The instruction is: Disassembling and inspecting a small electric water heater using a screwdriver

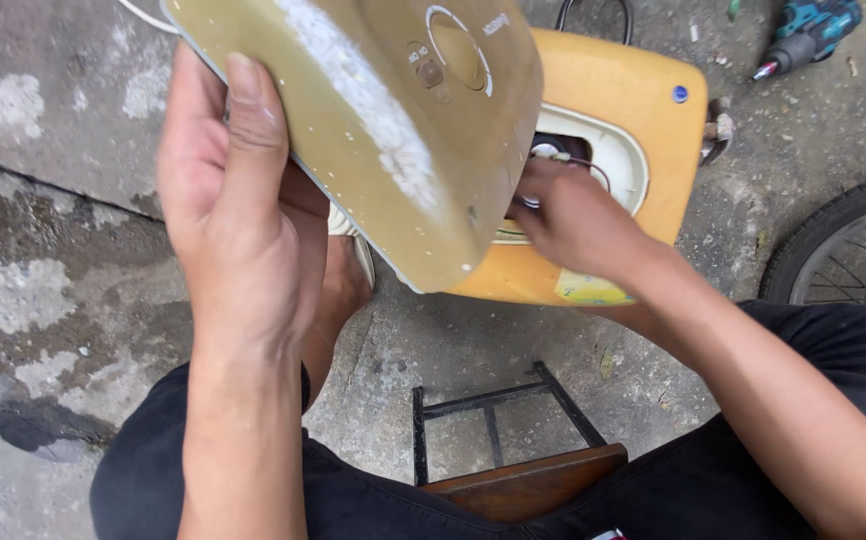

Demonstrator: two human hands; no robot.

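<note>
A yellowed, white-smeared cover (383, 120) is being gripped by the left hand (238, 215); the right hand's (573, 220) fingers are being curled into an orange housing (633, 110) on stained concrete (43, 260).

The cover (373, 110) in the left hand (243, 230) is a yellowed, dingy cream, with a white scraped streak across it, small white specks and a white ring around its dial. The housing (643, 110) at 1 o'clock is orange-yellow with a white inner rim, a small blue dot and a yellow label. The drill (811, 28) at 2 o'clock is teal and black. The floor (43, 200) is grey, blotched with pale patches. The stool (523, 470) at 6 o'clock is brown with a black frame.
</note>
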